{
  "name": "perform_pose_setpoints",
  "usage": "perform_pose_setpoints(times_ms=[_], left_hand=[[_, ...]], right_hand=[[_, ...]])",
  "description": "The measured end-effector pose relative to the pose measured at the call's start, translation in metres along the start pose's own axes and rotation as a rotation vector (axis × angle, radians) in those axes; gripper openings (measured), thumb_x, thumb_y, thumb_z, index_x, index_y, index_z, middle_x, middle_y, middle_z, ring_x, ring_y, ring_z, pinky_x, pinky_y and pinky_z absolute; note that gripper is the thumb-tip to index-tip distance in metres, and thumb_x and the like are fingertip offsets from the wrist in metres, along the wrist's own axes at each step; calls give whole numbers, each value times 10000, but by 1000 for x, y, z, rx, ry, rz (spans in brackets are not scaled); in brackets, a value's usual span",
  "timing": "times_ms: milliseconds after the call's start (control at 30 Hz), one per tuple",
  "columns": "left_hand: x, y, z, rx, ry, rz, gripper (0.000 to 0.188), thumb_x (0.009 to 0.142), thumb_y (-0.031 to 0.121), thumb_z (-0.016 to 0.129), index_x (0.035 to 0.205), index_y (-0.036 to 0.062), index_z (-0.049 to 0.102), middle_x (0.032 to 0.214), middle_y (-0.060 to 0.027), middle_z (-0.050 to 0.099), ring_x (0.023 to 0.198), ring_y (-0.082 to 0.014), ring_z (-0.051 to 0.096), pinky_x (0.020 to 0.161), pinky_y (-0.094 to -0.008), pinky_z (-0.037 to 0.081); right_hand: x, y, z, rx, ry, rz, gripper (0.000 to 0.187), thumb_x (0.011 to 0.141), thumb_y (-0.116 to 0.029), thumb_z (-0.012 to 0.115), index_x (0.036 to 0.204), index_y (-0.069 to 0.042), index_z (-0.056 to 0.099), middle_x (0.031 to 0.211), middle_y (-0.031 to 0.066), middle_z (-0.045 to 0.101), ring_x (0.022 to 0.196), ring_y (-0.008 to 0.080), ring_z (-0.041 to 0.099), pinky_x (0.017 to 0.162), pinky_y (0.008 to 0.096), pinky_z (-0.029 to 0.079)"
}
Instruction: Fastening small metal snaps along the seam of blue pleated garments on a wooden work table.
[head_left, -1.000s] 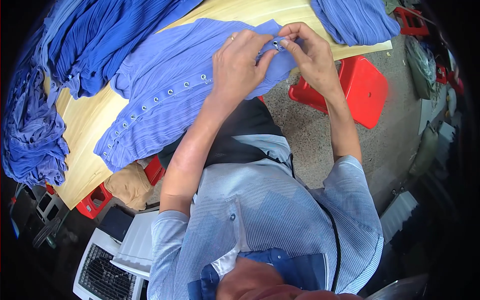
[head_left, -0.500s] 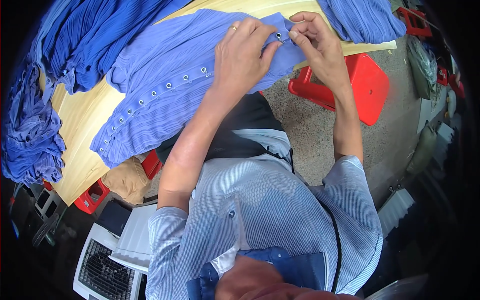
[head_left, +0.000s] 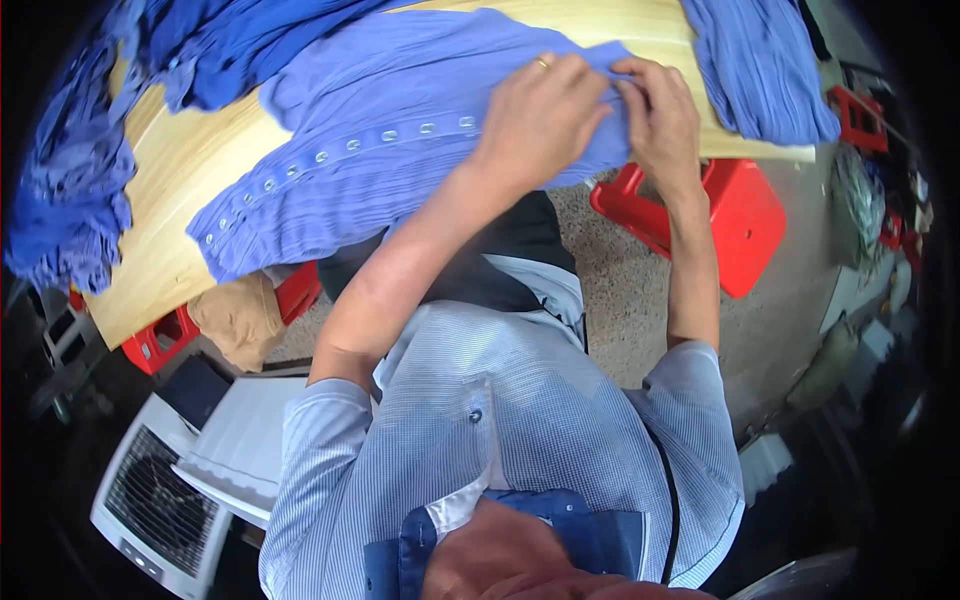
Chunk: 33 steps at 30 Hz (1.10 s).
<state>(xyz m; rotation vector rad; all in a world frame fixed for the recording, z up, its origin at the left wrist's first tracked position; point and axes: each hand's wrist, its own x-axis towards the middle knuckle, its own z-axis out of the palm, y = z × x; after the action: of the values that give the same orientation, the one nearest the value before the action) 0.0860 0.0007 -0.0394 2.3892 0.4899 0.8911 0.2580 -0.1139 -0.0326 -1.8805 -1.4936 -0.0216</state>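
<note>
A periwinkle-blue ribbed shirt point(head_left: 400, 85) lies spread across the table, with a row of shiny round buttons or eyelets along its front band. Over its right end, my left hand point(head_left: 545, 120) rests with bent fingers closed on the fabric; a ring shows on one finger. My right hand point(head_left: 662, 125) pinches the shirt's narrow right edge between thumb and fingers, close to the left fingertips. The small part between the two hands is mostly hidden by the fingers.
The pale wooden table point(head_left: 170, 220) holds a darker blue pile point(head_left: 230, 50), crumpled garments point(head_left: 70, 220) at left and a folded blue garment point(head_left: 760, 75) at right. Red stools point(head_left: 745, 225) stand below its edge. A tan cloth point(head_left: 238, 320) and white air cooler point(head_left: 165, 495) are lower left.
Both hands have shifted slightly right and down in view along with the shirt and table edge. My left fingers have moved over the button near the edge, hiding it.
</note>
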Motion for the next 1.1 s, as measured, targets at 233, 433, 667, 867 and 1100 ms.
perform_pose_setpoints(times_ms=[233, 433, 667, 867, 1100], left_hand=[[-81, -29, -124, 270, -102, -81, 433, 906, 157, 867, 1310, 52, 754, 1407, -138, 718, 1359, -375, 651, 1122, -511, 519], [-159, -57, -198, 510, 6, -327, 644, 928, 395, 894, 1468, 102, 703, 1535, -133, 634, 1503, -408, 513, 1248, -622, 330], [-167, -82, -235, 650, -186, -452, 766, 984, 627, 769, 1640, 270, 602, 1726, -142, 469, 1604, -439, 390, 1280, -750, 228], [-148, -113, -239, 655, -165, -338, 784, 992, 655, 746, 1667, 299, 571, 1757, -174, 425, 1638, -464, 342, 1286, -778, 202], [-159, -131, -247, 635, -76, -283, 525, 895, 414, 902, 1298, 132, 718, 1610, -121, 573, 1637, -417, 366, 1245, -797, 210]], right_hand=[[10, 16, -10, -203, 28, -55, 217, 1024, 3, 737, 1231, -52, 776, 969, 139, 706, 869, 338, 615, 817, 445, 506], [3, 21, -11, -272, -14, -94, 254, 1023, 7, 739, 1263, -64, 784, 950, 135, 673, 866, 339, 601, 822, 459, 500], [-2, 5, -12, -373, -110, 60, 340, 1079, -208, 735, 1383, -56, 760, 1213, 196, 706, 1141, 387, 652, 1021, 483, 511], [-9, 6, 16, -414, -206, 116, 766, 1152, -434, 618, 1731, 8, 382, 1762, 349, 362, 1672, 504, 300, 1355, 573, 251], [0, 6, 12, -494, -152, 165, 702, 1141, -406, 643, 1705, -40, 442, 1744, 423, 317, 1651, 541, 315, 1342, 603, 279]])
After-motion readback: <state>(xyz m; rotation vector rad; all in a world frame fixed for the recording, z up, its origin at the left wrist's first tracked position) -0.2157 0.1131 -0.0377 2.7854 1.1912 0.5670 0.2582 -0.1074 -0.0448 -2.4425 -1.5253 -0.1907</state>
